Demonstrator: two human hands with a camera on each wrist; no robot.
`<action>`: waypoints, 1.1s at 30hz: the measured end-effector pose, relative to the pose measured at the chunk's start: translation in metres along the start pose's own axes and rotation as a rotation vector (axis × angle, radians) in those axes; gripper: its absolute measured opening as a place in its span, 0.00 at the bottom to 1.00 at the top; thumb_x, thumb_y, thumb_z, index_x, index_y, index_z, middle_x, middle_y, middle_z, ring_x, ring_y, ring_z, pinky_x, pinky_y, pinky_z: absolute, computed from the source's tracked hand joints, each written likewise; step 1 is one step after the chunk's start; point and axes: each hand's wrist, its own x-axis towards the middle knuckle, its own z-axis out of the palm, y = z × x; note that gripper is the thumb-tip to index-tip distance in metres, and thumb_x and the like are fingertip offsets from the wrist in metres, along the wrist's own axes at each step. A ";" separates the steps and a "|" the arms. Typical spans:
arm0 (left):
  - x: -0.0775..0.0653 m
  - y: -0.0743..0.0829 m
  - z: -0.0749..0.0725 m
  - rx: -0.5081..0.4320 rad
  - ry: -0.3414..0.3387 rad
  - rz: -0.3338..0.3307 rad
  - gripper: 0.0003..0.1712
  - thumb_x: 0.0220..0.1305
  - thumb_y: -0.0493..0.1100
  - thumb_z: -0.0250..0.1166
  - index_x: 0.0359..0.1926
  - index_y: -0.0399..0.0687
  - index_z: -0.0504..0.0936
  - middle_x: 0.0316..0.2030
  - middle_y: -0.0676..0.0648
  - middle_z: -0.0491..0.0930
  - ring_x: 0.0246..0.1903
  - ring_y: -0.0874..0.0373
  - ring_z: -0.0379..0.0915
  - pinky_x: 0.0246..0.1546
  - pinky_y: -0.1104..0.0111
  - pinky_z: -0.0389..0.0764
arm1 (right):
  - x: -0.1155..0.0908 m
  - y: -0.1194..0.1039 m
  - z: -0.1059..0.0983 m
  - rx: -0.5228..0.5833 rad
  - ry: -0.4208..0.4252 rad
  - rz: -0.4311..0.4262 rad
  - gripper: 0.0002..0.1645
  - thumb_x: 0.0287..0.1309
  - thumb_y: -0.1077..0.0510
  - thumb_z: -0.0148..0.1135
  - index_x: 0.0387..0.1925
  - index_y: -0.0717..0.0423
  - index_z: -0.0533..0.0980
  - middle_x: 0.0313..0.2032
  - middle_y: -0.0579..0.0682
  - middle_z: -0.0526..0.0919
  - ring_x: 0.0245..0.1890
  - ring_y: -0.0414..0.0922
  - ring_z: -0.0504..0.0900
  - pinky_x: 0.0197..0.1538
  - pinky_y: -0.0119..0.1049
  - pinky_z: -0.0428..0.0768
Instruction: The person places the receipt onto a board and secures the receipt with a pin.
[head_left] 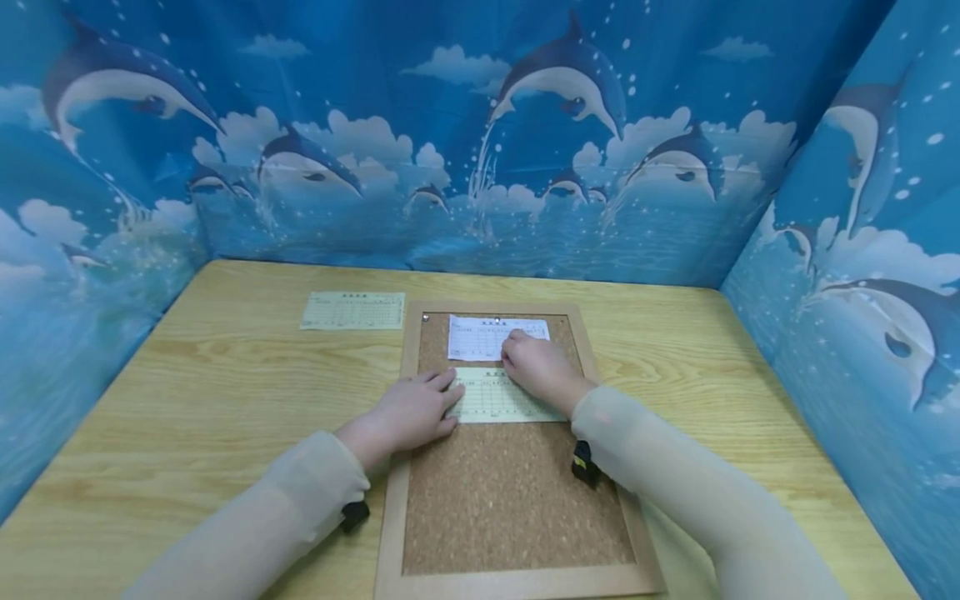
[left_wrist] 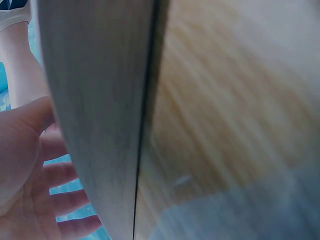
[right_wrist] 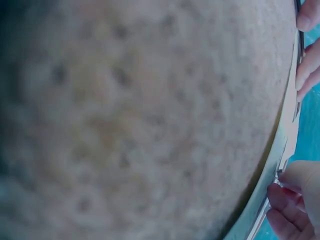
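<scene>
A pale green printed slip (head_left: 495,400) lies across the cork board (head_left: 517,500), just below a white printed slip (head_left: 472,337). Fingers of my left hand (head_left: 412,410) rest spread on the green slip's left edge, over the board's wooden frame. The left wrist view catches that hand's palm and spread fingers beside the frame. At the green slip's top edge, my right hand (head_left: 542,367) has its fingers curled and pinches a small metallic push pin (right_wrist: 279,172), seen by the thumb in the right wrist view. The hand covers part of both slips.
Another pale green slip (head_left: 352,311) lies on the wooden table (head_left: 225,400), left of the board's top. Silver pins (head_left: 425,317) stand along the board's upper edge, one at the white slip's top. A blue dolphin-print curtain (head_left: 450,208) encloses the table's back and sides.
</scene>
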 end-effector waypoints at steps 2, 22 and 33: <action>0.000 0.000 0.000 0.005 0.001 -0.001 0.31 0.66 0.57 0.53 0.66 0.49 0.66 0.67 0.43 0.59 0.65 0.46 0.56 0.57 0.52 0.67 | 0.000 0.000 0.000 -0.017 0.004 -0.021 0.07 0.60 0.58 0.56 0.31 0.54 0.80 0.31 0.46 0.76 0.27 0.40 0.77 0.28 0.33 0.77; 0.001 0.000 0.000 0.008 -0.010 -0.012 0.31 0.66 0.58 0.52 0.66 0.50 0.67 0.67 0.44 0.59 0.65 0.46 0.56 0.57 0.50 0.67 | -0.005 0.006 -0.002 0.083 0.022 -0.058 0.05 0.58 0.56 0.62 0.31 0.52 0.82 0.32 0.44 0.78 0.31 0.39 0.79 0.35 0.33 0.78; 0.001 0.000 0.001 0.008 -0.007 -0.012 0.31 0.66 0.57 0.52 0.65 0.50 0.67 0.67 0.44 0.59 0.65 0.46 0.56 0.57 0.51 0.67 | -0.007 0.007 -0.001 0.044 0.063 -0.097 0.05 0.58 0.56 0.63 0.31 0.51 0.82 0.32 0.45 0.79 0.29 0.39 0.79 0.33 0.33 0.79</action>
